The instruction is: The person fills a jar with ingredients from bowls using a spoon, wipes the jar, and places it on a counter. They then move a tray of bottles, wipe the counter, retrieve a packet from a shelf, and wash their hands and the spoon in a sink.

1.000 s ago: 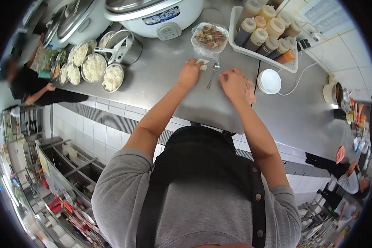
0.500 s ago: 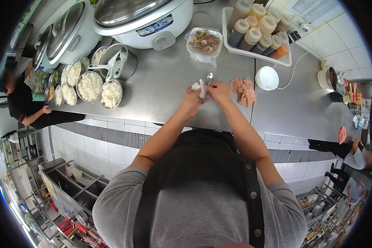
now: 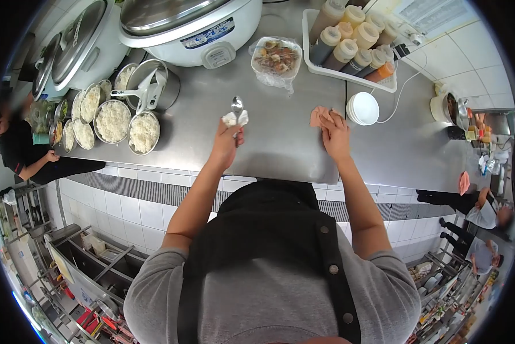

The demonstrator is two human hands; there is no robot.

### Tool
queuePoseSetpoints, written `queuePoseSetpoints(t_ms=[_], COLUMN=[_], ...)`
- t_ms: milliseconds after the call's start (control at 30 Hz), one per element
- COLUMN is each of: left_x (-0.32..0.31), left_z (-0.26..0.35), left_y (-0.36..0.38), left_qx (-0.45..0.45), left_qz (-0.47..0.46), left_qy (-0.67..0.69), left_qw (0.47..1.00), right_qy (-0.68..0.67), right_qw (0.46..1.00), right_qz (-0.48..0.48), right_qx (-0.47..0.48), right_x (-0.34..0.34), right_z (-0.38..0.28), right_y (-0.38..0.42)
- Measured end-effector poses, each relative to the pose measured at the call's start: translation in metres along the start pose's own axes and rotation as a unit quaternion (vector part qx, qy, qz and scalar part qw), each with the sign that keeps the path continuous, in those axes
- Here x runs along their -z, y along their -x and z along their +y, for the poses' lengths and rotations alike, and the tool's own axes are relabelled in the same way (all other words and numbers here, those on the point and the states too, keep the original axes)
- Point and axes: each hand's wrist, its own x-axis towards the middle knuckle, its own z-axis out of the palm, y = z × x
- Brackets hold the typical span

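Note:
My left hand (image 3: 227, 139) is closed round the handle of a metal spoon (image 3: 237, 104) and a crumpled white tissue (image 3: 231, 119). The spoon's bowl points away from me, over the steel counter (image 3: 280, 137). To the right, my right hand (image 3: 335, 131) lies on a pink cloth (image 3: 317, 116) on the counter, its fingers over the cloth's right part. Whether those fingers pinch the cloth or only press on it is hard to tell.
Bowls of rice (image 3: 112, 121) and a steel pot (image 3: 168, 89) stand left, below a large cooker (image 3: 191, 34). A wrapped food tray (image 3: 276, 60), white bowls (image 3: 363, 109) and a bottle crate (image 3: 349, 73) lie beyond my hands. Other people stand at both sides.
My hands have parted. The left has moved left with the spoon and tissue; the right has let go of them and come down on the pink cloth. The view has shifted slightly.

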Motion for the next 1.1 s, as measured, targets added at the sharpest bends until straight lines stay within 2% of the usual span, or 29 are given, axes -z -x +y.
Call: queuePoseSetpoints(t_ms=[33, 167, 233, 300, 333, 433, 500, 533, 567, 600, 633, 667, 700, 733, 800, 833, 867, 900, 933, 967, 1000, 1033, 1067, 1100], left_x=[0.008, 0.033, 0.035, 0.044, 0.047, 0.044, 0.038, 0.035, 0.032, 0.027, 0.022, 0.024, 0.024, 0.022, 0.022, 0.021, 0.02, 0.019, 0.018, 0.019, 0.02, 0.02, 0.02, 0.02], left_z=[0.003, 0.005, 0.003, -0.008, -0.011, -0.013, -0.004, 0.003, 0.012, 0.021, 0.03, 0.036, 0.042, 0.047, 0.054, 0.056, 0.056, 0.054, 0.05, 0.043, 0.035, 0.025, 0.014, 0.002], left_y=[0.005, 0.032, 0.052, 0.068, 0.075, 0.099, 0.113, 0.12, 0.125, 0.129, 0.13, 0.13, 0.13, 0.131, 0.134, 0.136, 0.14, 0.145, 0.15, 0.155, 0.16, 0.164, 0.168, 0.172], left_qx=[-0.001, -0.02, -0.023, -0.03, -0.034, -0.076, -0.116, -0.153, -0.183, -0.213, -0.233, -0.255, -0.265, -0.275, -0.295, -0.315, -0.319, -0.325, -0.331, -0.333, -0.337, -0.331, -0.324, -0.32], left_qz=[0.001, 0.058, 0.105, 0.128, 0.148, 0.189, 0.204, 0.223, 0.228, 0.232, 0.241, 0.228, 0.232, 0.238, 0.235, 0.231, 0.231, 0.243, 0.257, 0.259, 0.263, 0.277, 0.291, 0.298], left_qy=[0.002, -0.049, -0.057, -0.048, -0.039, -0.011, -0.012, -0.014, -0.017, -0.02, -0.025, -0.031, -0.037, -0.043, -0.03, -0.017, -0.015, -0.019, -0.021, -0.022, -0.018, 0.001, 0.021, 0.019], left_qw=[1.0, 0.997, 0.993, 0.99, 0.988, 0.979, 0.972, 0.963, 0.956, 0.949, 0.942, 0.939, 0.935, 0.931, 0.926, 0.92, 0.919, 0.914, 0.908, 0.906, 0.904, 0.902, 0.9, 0.899], right_qy=[-0.054, -0.017, 0.137, -0.005, -0.009, -0.211, -0.19, -0.296, -0.393, -0.32, -0.399, -0.36, -0.308, -0.308, -0.52, -0.594, -0.599, -0.556, -0.597, -0.63, -0.739, -0.72, -0.605, -0.471], right_qw=[0.998, 0.999, 0.985, 0.994, 0.993, 0.976, 0.976, 0.949, 0.894, 0.917, 0.876, 0.848, 0.82, 0.821, 0.735, 0.749, 0.75, 0.805, 0.777, 0.739, 0.619, 0.605, 0.737, 0.844], right_qz=[-0.021, 0.023, 0.09, 0.067, 0.072, 0.0, 0.104, -0.006, -0.116, 0.055, -0.089, -0.267, -0.436, -0.434, -0.416, -0.199, -0.095, -0.169, -0.197, -0.224, -0.145, -0.162, -0.102, -0.038], right_qx=[0.018, 0.044, -0.042, -0.092, -0.092, -0.06, 0.04, 0.112, 0.182, 0.233, 0.255, 0.282, 0.208, 0.21, 0.132, 0.215, 0.264, 0.122, 0.019, -0.086, -0.223, -0.299, -0.282, -0.253], right_x=[-0.011, -0.053, -0.072, -0.092, -0.099, -0.109, -0.137, -0.133, -0.127, -0.149, -0.134, -0.134, -0.134, -0.14, -0.162, -0.165, -0.144, -0.115, -0.117, -0.135, -0.178, -0.119, -0.118, -0.121], right_z=[0.009, 0.001, -0.037, -0.083, -0.112, -0.205, -0.253, -0.262, -0.272, -0.293, -0.299, -0.307, -0.323, -0.331, -0.334, -0.326, -0.313, -0.289, -0.261, -0.232, -0.199, -0.173, -0.148, -0.128], right_y=[0.001, -0.047, -0.076, -0.091, -0.092, -0.071, -0.046, -0.038, -0.03, -0.003, 0.005, 0.005, 0.007, 0.005, -0.004, -0.013, -0.034, -0.045, -0.055, -0.065, -0.077, -0.085, -0.089, -0.099])
